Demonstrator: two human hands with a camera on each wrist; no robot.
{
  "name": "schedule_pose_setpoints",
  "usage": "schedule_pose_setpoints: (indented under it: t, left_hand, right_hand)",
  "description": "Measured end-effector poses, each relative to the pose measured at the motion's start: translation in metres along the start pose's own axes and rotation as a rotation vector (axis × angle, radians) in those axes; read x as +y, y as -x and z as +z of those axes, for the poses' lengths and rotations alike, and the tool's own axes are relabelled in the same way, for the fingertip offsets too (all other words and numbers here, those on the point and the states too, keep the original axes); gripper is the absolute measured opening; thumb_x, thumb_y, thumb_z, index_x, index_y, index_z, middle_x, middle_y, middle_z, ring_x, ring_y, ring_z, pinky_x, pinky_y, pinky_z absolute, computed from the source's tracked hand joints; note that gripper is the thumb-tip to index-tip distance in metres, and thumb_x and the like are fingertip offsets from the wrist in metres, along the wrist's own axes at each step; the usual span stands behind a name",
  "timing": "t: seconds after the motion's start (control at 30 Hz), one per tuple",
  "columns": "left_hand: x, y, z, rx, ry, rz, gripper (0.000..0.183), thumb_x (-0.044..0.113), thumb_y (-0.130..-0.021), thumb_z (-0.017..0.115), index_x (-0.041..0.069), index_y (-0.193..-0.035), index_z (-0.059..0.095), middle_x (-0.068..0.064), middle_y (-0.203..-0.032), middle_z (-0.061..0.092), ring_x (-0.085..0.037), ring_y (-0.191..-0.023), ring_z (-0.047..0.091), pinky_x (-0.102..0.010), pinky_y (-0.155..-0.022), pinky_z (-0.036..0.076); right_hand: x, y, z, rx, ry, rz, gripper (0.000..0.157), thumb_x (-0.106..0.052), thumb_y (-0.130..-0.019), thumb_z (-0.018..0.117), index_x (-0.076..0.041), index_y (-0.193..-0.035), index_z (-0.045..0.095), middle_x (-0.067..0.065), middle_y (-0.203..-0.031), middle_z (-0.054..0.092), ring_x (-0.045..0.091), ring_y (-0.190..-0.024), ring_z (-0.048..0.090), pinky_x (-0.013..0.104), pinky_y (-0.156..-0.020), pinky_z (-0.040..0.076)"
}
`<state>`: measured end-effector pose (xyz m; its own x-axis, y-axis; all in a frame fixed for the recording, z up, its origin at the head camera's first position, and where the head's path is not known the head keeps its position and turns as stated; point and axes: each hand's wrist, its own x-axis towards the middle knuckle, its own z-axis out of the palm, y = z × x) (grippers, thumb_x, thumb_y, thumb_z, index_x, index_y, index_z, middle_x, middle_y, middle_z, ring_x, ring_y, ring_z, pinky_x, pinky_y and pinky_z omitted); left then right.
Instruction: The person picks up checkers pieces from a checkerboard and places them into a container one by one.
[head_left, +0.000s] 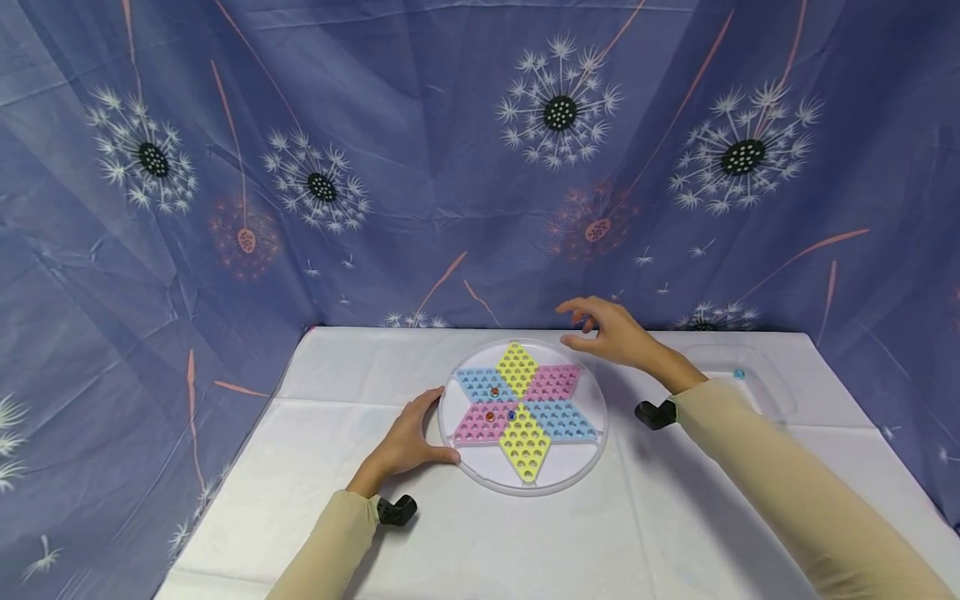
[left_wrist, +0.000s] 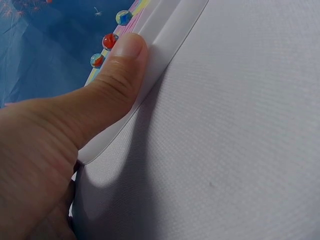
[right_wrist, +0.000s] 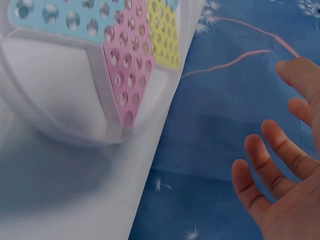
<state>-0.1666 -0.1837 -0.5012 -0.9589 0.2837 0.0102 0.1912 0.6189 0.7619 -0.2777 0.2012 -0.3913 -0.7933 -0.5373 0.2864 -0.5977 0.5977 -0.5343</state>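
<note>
A round white Chinese checkers board with a pink, yellow and blue star of holes lies on the table. Two reddish marbles and a blue marble sit in its holes. My left hand grips the board's left edge; in the left wrist view its thumb lies along the rim, and its other fingers are mostly hidden. Raised above the board's far right edge, my right hand has loosely bent, spread fingers. Nothing shows between those fingers in the right wrist view.
A clear plastic tray with a light blue marble stands at the right, partly behind the right forearm. White cloth covers the table. A blue dandelion-print curtain hangs along the back and sides.
</note>
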Motion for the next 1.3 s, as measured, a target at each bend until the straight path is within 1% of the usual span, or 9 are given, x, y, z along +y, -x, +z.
schedule_pose_setpoints:
  t: [0.1,0.17,0.33,0.53,0.67,0.83,0.97,1.2,1.3]
  left_hand:
    - [0.001,0.0,0.0,0.0,0.002,0.004,0.122,0.037,-0.061,0.101,0.009,-0.16,0.035,-0.011,-0.162,0.039,-0.038,-0.149,0.031,-0.056,-0.121,0.026]
    - [0.001,0.0,-0.001,-0.001,0.004,0.006,0.122,0.036,-0.061,0.101,0.008,-0.159,0.035,-0.012,-0.162,0.038,-0.037,-0.149,0.031,-0.055,-0.122,0.026]
    - [0.001,0.0,-0.001,-0.003,0.001,0.005,0.122,0.036,-0.061,0.101,0.008,-0.159,0.035,-0.012,-0.162,0.038,-0.038,-0.15,0.031,-0.055,-0.122,0.026]
    - [0.001,0.0,-0.001,-0.01,0.001,-0.008,0.123,0.035,-0.061,0.101,0.009,-0.16,0.034,-0.011,-0.162,0.038,-0.038,-0.15,0.03,-0.056,-0.122,0.025]
    - [0.001,-0.001,0.0,-0.012,0.002,-0.009,0.123,0.036,-0.061,0.101,0.01,-0.161,0.033,-0.011,-0.163,0.037,-0.037,-0.15,0.03,-0.055,-0.122,0.025]
    - [-0.001,-0.002,0.0,-0.006,0.001,-0.009,0.122,0.037,-0.061,0.101,0.011,-0.161,0.034,-0.01,-0.163,0.038,-0.036,-0.149,0.031,-0.055,-0.121,0.026]
    - [-0.001,-0.002,0.001,-0.004,-0.004,-0.008,0.122,0.036,-0.061,0.101,0.011,-0.16,0.034,-0.01,-0.162,0.038,-0.036,-0.149,0.032,-0.055,-0.121,0.027]
    - [0.001,-0.001,0.0,-0.008,0.002,-0.012,0.122,0.035,-0.061,0.101,0.01,-0.16,0.034,-0.01,-0.162,0.038,-0.036,-0.149,0.031,-0.054,-0.121,0.027]
    - [0.001,-0.001,0.0,-0.011,0.0,-0.011,0.122,0.035,-0.062,0.101,0.01,-0.16,0.034,-0.01,-0.162,0.038,-0.036,-0.149,0.031,-0.054,-0.122,0.026]
  right_hand:
    - [-0.003,-0.002,0.005,-0.012,-0.015,-0.004,0.05,-0.02,-0.091,0.08,-0.015,-0.138,0.063,0.01,-0.11,0.064,0.026,-0.087,0.06,0.042,-0.074,0.052]
    - [-0.005,-0.003,0.008,-0.021,-0.025,-0.005,0.05,-0.02,-0.091,0.08,-0.014,-0.138,0.063,0.01,-0.111,0.063,0.027,-0.087,0.06,0.042,-0.075,0.053]
    - [-0.01,-0.005,0.014,-0.043,-0.045,-0.005,0.051,-0.02,-0.092,0.08,-0.013,-0.139,0.062,0.012,-0.113,0.064,0.034,-0.092,0.063,0.045,-0.08,0.054]
    - [-0.013,-0.008,0.024,-0.069,-0.059,-0.012,0.05,-0.021,-0.092,0.08,-0.013,-0.139,0.062,0.011,-0.113,0.064,0.032,-0.093,0.063,0.046,-0.079,0.054]
    - [-0.017,-0.008,0.032,-0.091,-0.064,0.007,0.051,-0.021,-0.092,0.08,-0.014,-0.139,0.062,0.01,-0.113,0.063,0.03,-0.094,0.062,0.048,-0.08,0.054]
    - [-0.018,-0.01,0.041,-0.112,-0.069,0.0,0.051,-0.023,-0.092,0.079,-0.014,-0.139,0.062,0.016,-0.114,0.065,0.026,-0.093,0.063,0.052,-0.085,0.052]
    - [-0.02,-0.012,0.047,-0.119,-0.099,-0.015,0.051,-0.022,-0.092,0.08,-0.013,-0.139,0.062,0.02,-0.113,0.064,0.027,-0.093,0.064,0.051,-0.083,0.056]
    - [-0.023,-0.014,0.059,-0.153,-0.101,-0.008,0.049,-0.024,-0.093,0.078,-0.015,-0.138,0.062,0.017,-0.113,0.064,0.027,-0.095,0.064,0.045,-0.082,0.056]
    - [-0.024,-0.014,0.066,-0.176,-0.123,-0.004,0.051,-0.023,-0.093,0.079,-0.012,-0.139,0.061,0.019,-0.115,0.064,0.031,-0.097,0.065,0.048,-0.083,0.057]
